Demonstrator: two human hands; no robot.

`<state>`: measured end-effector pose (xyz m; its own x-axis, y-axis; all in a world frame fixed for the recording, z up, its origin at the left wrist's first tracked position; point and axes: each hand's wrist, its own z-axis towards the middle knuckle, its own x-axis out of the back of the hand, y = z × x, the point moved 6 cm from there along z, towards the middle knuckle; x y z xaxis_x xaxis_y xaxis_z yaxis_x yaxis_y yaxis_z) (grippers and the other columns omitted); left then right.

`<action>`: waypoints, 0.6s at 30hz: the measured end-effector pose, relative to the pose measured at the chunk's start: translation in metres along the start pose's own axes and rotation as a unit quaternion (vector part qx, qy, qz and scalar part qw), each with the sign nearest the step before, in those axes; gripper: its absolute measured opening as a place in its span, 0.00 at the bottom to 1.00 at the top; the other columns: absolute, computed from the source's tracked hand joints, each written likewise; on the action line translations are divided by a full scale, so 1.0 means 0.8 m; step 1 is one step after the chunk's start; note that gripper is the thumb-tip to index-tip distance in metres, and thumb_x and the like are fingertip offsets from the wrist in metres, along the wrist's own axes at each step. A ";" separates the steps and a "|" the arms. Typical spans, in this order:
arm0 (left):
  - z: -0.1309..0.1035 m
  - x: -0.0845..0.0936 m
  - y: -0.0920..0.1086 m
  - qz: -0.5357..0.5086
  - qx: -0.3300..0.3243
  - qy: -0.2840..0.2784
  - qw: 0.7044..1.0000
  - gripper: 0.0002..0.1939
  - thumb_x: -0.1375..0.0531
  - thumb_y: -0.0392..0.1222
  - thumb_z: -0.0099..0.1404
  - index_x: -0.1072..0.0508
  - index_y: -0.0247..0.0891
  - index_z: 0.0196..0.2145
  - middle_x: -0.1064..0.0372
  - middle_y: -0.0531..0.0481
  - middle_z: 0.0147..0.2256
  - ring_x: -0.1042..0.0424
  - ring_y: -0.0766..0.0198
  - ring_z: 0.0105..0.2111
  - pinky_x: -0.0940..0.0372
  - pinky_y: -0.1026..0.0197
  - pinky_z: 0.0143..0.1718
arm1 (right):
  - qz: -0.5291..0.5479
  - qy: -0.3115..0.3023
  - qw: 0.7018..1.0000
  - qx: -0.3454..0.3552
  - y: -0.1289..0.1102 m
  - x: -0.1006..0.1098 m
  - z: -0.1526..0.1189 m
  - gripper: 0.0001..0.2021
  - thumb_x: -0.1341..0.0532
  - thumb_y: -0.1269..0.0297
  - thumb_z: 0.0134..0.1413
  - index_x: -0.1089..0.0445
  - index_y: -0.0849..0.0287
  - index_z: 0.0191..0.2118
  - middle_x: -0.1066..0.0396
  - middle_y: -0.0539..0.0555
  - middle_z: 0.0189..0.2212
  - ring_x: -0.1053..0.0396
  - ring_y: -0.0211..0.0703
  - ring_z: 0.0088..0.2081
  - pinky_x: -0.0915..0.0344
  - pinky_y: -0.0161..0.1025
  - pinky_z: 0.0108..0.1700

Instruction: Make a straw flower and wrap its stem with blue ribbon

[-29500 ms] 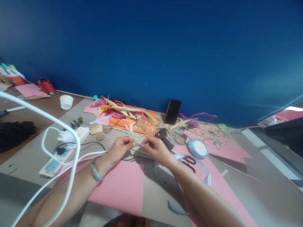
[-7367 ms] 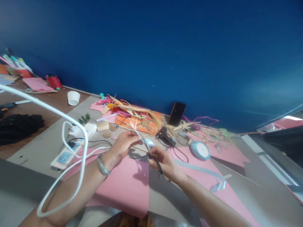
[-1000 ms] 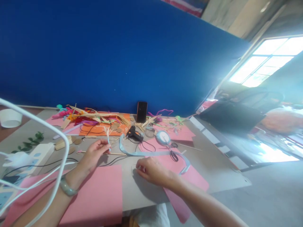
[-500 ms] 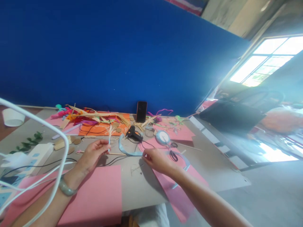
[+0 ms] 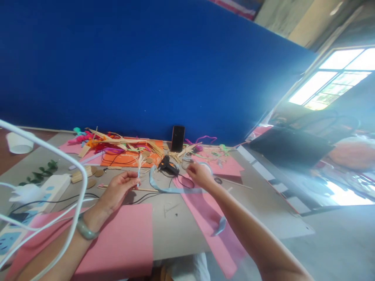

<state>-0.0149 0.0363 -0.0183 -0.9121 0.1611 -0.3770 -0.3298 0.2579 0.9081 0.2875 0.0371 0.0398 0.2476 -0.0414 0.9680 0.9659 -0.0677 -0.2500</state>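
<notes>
My left hand is closed in a pinch around a small raffia bundle, its pale frayed ends standing up and its lower part light blue. To the right, my right hand reaches over the table with its fingers bent together beside a clear ring; what the fingertips hold, if anything, is hidden. A light blue ribbon curves across the table below it. Just left of that hand lies a black glue gun. The ribbon spool and scissors are partly covered by the hand and forearm.
A phone leans on the blue panel. Raffia and pipe cleaners lie at the back left, over orange paper. Pink sheets lie in front. White cables loop past a power strip at left.
My right hand has left the blue ribbon and moved up and right, towards the clear ring and spool. The left hand keeps its pinch on the raffia bundle, nearly still.
</notes>
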 end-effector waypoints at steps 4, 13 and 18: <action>-0.001 -0.002 0.003 0.002 -0.001 -0.002 1.000 0.17 0.30 0.40 0.46 0.29 0.35 0.33 0.29 0.54 0.24 0.32 0.70 0.23 0.37 0.68 0.26 | 0.005 0.007 0.999 -0.044 0.013 0.000 0.042 0.11 0.47 0.66 0.54 0.27 0.62 0.32 0.27 0.52 0.25 0.33 0.38 0.27 0.46 0.32 0.27; -0.001 -0.006 0.007 -0.009 -0.010 -0.011 1.000 0.16 0.31 0.41 0.46 0.29 0.35 0.32 0.29 0.53 0.22 0.32 0.70 0.23 0.37 0.68 0.27 | -0.020 0.004 0.993 -0.118 0.010 -0.034 0.097 0.13 0.41 0.60 0.50 0.25 0.65 0.35 0.25 0.61 0.29 0.28 0.45 0.32 0.40 0.34 0.31; -0.001 -0.007 0.007 -0.010 -0.017 -0.023 1.000 0.15 0.31 0.40 0.47 0.28 0.35 0.32 0.29 0.54 0.23 0.32 0.69 0.23 0.37 0.67 0.28 | -0.033 0.013 0.990 -0.139 0.011 -0.037 0.103 0.14 0.40 0.62 0.51 0.26 0.67 0.40 0.25 0.66 0.37 0.27 0.50 0.40 0.38 0.34 0.36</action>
<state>-0.0118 0.0363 -0.0112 -0.8936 0.2003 -0.4016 -0.3559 0.2289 0.9061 0.2945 0.1195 0.0107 0.1785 -0.0535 0.9825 0.9211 -0.3420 -0.1860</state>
